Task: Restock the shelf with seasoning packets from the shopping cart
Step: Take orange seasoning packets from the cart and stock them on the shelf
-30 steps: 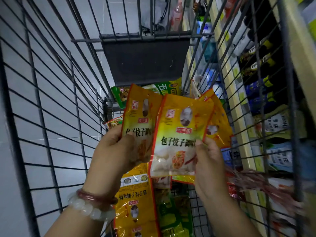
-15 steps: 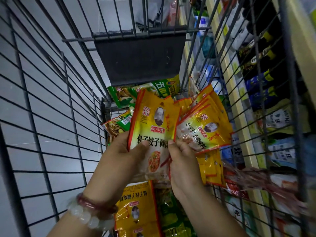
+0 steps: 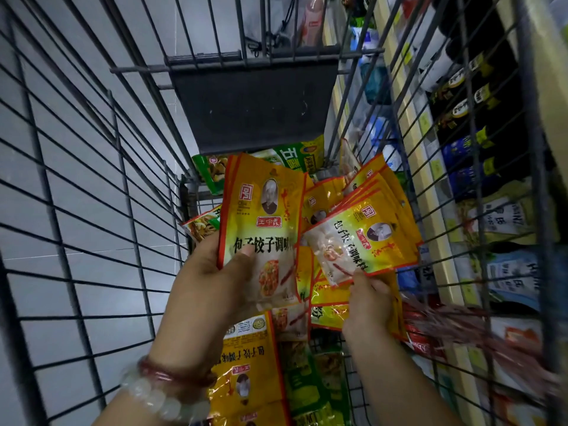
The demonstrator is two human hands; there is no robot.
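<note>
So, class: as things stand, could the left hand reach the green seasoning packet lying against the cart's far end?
Probably not right away. The left hand already grips an upright stack of yellow seasoning packets, so its fingers are occupied, and that stack stands between it and the green seasoning packet.

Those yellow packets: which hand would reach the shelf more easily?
Probably the right hand: it holds a fan of yellow packets beside the cart's wire side facing the shelf. The left hand is farther away.
</note>
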